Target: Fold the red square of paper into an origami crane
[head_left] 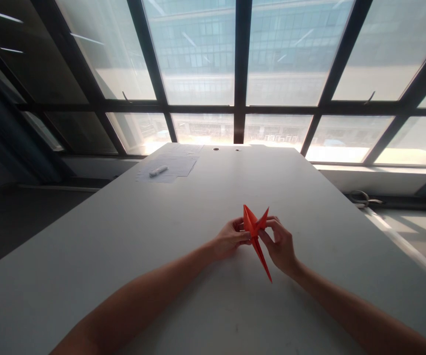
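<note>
A red folded-paper origami figure [252,226] with several pointed flaps is held between my two hands above the white table [124,276]. Two points stick up at its far side, and one long thin point reaches down toward me. My left hand [232,237] pinches the figure's left side, thumb in front and the other fingers partly hidden behind the paper. On the right side, my right hand [281,245] grips the paper near the base of the right-hand point between thumb and fingers.
Several sheets of paper [183,166] lie toward the table's far left, with a white tube-like object [158,171] on top. Two small holes sit near the far edge. Large windows [282,59] stand behind; a coiled cable [360,198] is beyond the right edge.
</note>
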`<move>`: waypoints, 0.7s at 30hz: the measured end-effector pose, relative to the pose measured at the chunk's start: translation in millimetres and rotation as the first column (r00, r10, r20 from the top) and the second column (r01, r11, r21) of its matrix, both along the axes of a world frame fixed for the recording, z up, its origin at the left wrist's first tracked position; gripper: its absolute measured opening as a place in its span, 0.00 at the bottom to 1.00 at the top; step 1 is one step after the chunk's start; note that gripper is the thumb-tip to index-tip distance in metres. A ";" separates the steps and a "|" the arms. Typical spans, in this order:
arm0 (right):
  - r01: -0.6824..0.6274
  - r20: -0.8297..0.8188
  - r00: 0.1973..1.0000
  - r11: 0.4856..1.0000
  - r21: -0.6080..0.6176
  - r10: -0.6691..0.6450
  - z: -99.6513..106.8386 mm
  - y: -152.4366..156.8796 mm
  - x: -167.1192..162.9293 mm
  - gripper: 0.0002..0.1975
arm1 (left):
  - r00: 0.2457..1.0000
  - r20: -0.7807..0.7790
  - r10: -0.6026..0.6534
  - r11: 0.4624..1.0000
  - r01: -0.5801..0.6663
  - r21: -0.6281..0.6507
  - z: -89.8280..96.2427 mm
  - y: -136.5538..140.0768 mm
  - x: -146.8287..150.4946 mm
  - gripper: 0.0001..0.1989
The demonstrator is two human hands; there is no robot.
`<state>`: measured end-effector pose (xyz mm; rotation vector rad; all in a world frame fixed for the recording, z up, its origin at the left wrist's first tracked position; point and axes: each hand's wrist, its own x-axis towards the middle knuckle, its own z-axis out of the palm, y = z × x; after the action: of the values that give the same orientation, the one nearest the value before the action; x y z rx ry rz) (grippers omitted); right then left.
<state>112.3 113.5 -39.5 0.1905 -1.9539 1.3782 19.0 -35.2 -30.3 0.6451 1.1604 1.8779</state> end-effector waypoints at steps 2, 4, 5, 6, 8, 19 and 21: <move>0.008 0.034 0.999 0.996 -0.084 -0.005 -2.1 -1.9 -2.1 0.03 | 1.000 -0.031 0.005 1.000 -0.005 -0.021 -0.3 0.3 0.8 0.24; 0.034 0.063 0.998 0.987 -0.155 -0.024 -3.9 -3.2 -4.0 0.06 | 0.999 -0.052 0.007 1.000 -0.008 -0.029 -0.6 0.5 1.7 0.24; 0.050 0.084 0.996 0.981 -0.187 -0.034 -4.7 -3.6 -4.9 0.08 | 0.998 -0.058 0.009 1.000 -0.010 -0.025 -0.8 0.8 2.1 0.25; 0.059 0.114 0.993 0.974 -0.218 -0.035 -5.4 -4.0 -5.5 0.09 | 0.998 -0.061 0.012 1.000 -0.013 -0.018 -1.1 1.1 2.5 0.26; 0.067 0.184 0.983 0.959 -0.275 -0.016 -6.3 -4.8 -6.1 0.11 | 0.998 -0.064 0.025 1.000 -0.025 -0.002 -1.7 2.0 3.1 0.26; -0.106 0.214 0.956 0.915 -0.390 0.202 -2.6 -4.9 -0.6 0.10 | 0.999 -0.023 0.022 0.999 -0.022 0.028 3.5 2.1 5.0 0.20; -0.060 0.229 0.961 0.926 -0.374 0.155 -5.1 -3.9 -1.9 0.10 | 0.999 -0.020 0.045 0.999 -0.044 0.015 1.7 1.8 4.0 0.21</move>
<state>110.4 109.6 -44.5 -0.0595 -1.8659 1.8899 22.9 -33.4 -28.6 0.6528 1.1840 1.9228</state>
